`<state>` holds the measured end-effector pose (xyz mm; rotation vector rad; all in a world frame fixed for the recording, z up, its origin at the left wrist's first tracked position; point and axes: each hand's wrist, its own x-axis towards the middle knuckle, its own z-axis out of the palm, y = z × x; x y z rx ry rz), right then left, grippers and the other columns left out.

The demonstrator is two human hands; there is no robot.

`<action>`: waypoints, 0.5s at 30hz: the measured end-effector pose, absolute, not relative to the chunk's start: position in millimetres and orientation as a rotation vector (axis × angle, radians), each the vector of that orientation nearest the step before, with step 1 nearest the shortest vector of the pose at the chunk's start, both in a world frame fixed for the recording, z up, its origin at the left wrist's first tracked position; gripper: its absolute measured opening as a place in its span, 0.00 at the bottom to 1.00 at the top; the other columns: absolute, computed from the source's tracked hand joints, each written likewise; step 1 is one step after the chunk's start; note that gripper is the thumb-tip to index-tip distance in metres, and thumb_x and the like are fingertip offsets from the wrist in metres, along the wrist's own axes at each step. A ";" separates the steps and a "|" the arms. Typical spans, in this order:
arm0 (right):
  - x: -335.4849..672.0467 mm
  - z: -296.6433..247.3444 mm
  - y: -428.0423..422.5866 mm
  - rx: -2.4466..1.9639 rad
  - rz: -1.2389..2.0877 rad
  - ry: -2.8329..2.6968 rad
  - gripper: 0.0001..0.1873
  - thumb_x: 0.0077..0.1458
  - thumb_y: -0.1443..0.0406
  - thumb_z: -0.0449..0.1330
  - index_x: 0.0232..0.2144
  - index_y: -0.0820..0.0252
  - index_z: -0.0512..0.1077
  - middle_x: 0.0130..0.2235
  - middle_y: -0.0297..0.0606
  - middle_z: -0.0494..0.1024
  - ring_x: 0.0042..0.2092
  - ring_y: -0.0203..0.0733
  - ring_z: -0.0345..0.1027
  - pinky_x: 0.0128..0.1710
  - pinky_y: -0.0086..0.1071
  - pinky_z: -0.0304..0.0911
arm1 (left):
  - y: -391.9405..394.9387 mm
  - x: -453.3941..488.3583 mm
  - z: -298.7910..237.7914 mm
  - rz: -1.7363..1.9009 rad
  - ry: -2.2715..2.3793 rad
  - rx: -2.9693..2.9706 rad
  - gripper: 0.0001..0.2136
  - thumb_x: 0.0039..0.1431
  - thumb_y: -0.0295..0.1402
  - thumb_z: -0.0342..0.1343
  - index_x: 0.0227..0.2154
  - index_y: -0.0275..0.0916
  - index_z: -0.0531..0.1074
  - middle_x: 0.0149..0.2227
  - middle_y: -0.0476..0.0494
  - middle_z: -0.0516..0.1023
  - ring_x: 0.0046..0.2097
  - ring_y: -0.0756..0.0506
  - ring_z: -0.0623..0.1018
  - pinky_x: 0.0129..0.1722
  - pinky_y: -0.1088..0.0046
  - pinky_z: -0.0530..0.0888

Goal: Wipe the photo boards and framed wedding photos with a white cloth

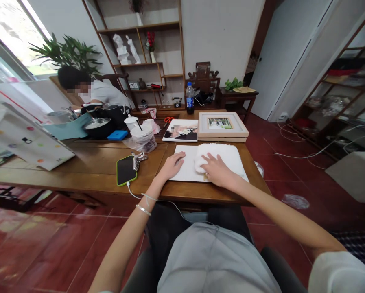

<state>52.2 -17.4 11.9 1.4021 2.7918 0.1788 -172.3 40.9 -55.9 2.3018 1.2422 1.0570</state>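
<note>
Head view: work seems under way, with a white cloth [231,156] lying on the right of a white panel [187,165] on the bench [90,167]. The right hand [218,171] spreads over the cloth, the left hand [172,166] lies flat at the panel's left (neither grip looks clamped); what remains, I cannot tell.

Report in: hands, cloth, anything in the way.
Left hand on left edge of board. Right hand atop white cloth. Cloth on board's right part. Phone cable by left forearm, possibly in the way.
</note>
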 end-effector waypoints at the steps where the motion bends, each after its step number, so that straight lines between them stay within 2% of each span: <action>1: 51.2 14.1 -29.6 1.384 0.177 2.792 0.22 0.51 0.73 0.50 0.48 0.64 0.71 0.61 0.52 0.59 0.62 0.62 0.46 0.54 0.57 0.50 | 40.8 -172.3 -55.7 1.058 1.240 2.304 0.15 0.60 0.33 0.48 0.46 0.35 0.71 0.53 0.37 0.72 0.57 0.43 0.70 0.59 0.61 0.64; 8: 54.7 26.5 -74.8 1.185 0.019 2.900 0.19 0.51 0.72 0.51 0.45 0.62 0.72 0.59 0.52 0.63 0.61 0.59 0.51 0.55 0.53 0.52 | 40.4 -171.3 -53.4 1.058 1.232 2.312 0.14 0.60 0.32 0.48 0.46 0.34 0.72 0.51 0.37 0.74 0.56 0.43 0.70 0.58 0.62 0.65; 15: 61.2 15.5 -15.9 1.368 0.030 2.887 0.21 0.49 0.73 0.51 0.47 0.64 0.70 0.58 0.53 0.63 0.62 0.55 0.50 0.57 0.50 0.48 | 41.4 -172.0 -55.7 1.058 1.243 2.319 0.15 0.60 0.32 0.47 0.46 0.34 0.72 0.52 0.37 0.73 0.56 0.43 0.70 0.59 0.61 0.64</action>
